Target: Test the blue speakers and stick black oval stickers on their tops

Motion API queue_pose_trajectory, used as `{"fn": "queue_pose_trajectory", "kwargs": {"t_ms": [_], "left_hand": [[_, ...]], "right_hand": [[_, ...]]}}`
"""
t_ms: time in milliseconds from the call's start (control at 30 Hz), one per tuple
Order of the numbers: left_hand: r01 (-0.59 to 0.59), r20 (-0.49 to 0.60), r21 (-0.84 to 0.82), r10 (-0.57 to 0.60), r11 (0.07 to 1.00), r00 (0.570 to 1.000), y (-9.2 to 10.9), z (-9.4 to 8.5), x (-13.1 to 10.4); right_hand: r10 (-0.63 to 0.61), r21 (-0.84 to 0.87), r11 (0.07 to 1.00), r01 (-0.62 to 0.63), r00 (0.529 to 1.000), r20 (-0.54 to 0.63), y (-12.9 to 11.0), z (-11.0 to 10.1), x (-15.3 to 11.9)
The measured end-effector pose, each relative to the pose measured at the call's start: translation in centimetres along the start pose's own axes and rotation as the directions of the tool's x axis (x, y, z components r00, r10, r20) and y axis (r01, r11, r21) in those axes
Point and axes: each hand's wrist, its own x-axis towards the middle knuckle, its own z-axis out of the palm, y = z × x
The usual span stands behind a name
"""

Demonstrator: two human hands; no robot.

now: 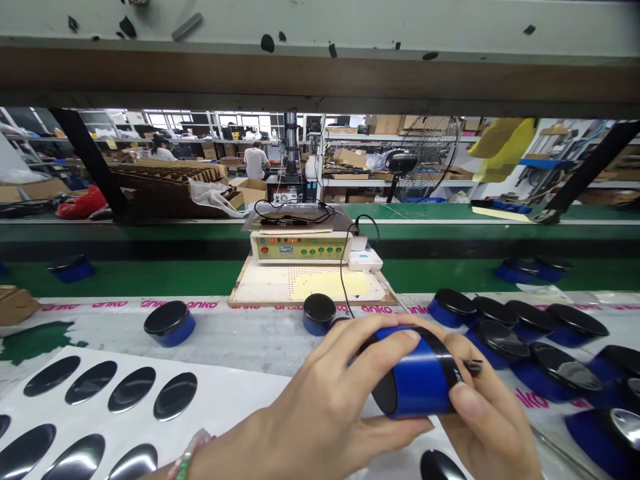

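A blue and black round device (423, 373) is held on its side between my two hands, above the worktable. My left hand (345, 393) grips it from the left, fingers over the top and thumb beneath. My right hand (487, 407) closes on its right end, thumb against the black band with pale lettering. A small dark piece (473, 367) pokes out by the right fingers; I cannot make out what it is. Below and left lies a white sheet (220, 393) bearing several glossy black discs (175, 396). Another black disc (440, 465) shows under my hands.
Similar blue devices with black tops (500, 340) crowd the right side. Single ones stand at left (170, 323) and centre (319, 313). A control box (303, 248) with lit buttons sits on a board behind, beside a green conveyor belt (165, 277). A shelf beam (320, 73) spans overhead.
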Motion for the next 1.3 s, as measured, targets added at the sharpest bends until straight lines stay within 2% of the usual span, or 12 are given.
{"fn": "queue_pose_trajectory", "kwargs": {"t_ms": [167,333,400,567,733,833,967,1033,1100,1200,1267,1300], "left_hand": [[-0.003,-0.003,0.001,0.003,1.0,1.0,0.0,-0.1,0.2],[0.003,-0.006,0.009,-0.003,1.0,1.0,-0.1,0.0,0.2],[-0.016,-0.013,0.026,0.017,1.0,1.0,-0.1,0.1,0.1],[-0.048,-0.013,0.063,0.049,0.997,0.999,-0.2,0.1,0.0],[-0.084,-0.03,0.091,0.087,0.992,0.996,-0.1,-0.3,0.3],[-0.053,-0.042,0.08,0.057,0.995,0.998,-0.1,-0.3,0.3],[0.026,-0.054,0.019,-0.025,0.999,0.998,-0.3,0.0,0.3],[0.057,-0.025,-0.047,-0.058,0.997,0.998,-0.7,-0.1,0.4],[0.137,0.069,-0.123,-0.129,0.983,0.989,-1.5,-0.6,0.7],[0.301,0.234,-0.116,-0.269,0.946,0.934,-3.5,-1.6,1.0],[0.363,0.288,-0.028,-0.34,0.931,0.895,-5.1,-1.8,0.9],[0.37,0.297,0.022,-0.359,0.929,0.885,-5.9,-1.6,0.7]], "right_hand": [[0.008,0.013,1.0,-0.008,1.0,-0.009,0.0,0.0,0.0],[0.032,0.054,0.998,-0.035,0.998,0.048,-0.3,0.1,0.4],[0.059,0.086,0.994,-0.064,0.996,0.063,-0.6,0.3,0.7],[0.179,0.139,0.974,-0.176,0.984,-0.011,-1.6,1.3,0.7],[0.225,0.231,0.947,-0.225,0.974,0.024,-2.5,1.8,0.3],[0.197,0.253,0.948,-0.194,0.98,0.014,-2.6,1.7,0.3],[0.088,0.205,0.973,-0.104,0.993,0.083,-1.8,1.4,0.5],[0.051,0.168,0.983,-0.068,0.993,0.104,-1.4,1.1,0.7],[0.022,0.095,0.995,-0.031,0.996,0.091,-1.4,0.6,1.1],[-0.063,-0.157,0.986,0.065,0.998,0.016,-2.0,-0.9,2.2],[-0.217,-0.468,0.867,0.172,0.975,-0.045,-2.4,-2.3,3.2],[-0.324,-0.626,0.744,0.233,0.946,-0.033,-2.5,-3.0,3.7]]}}
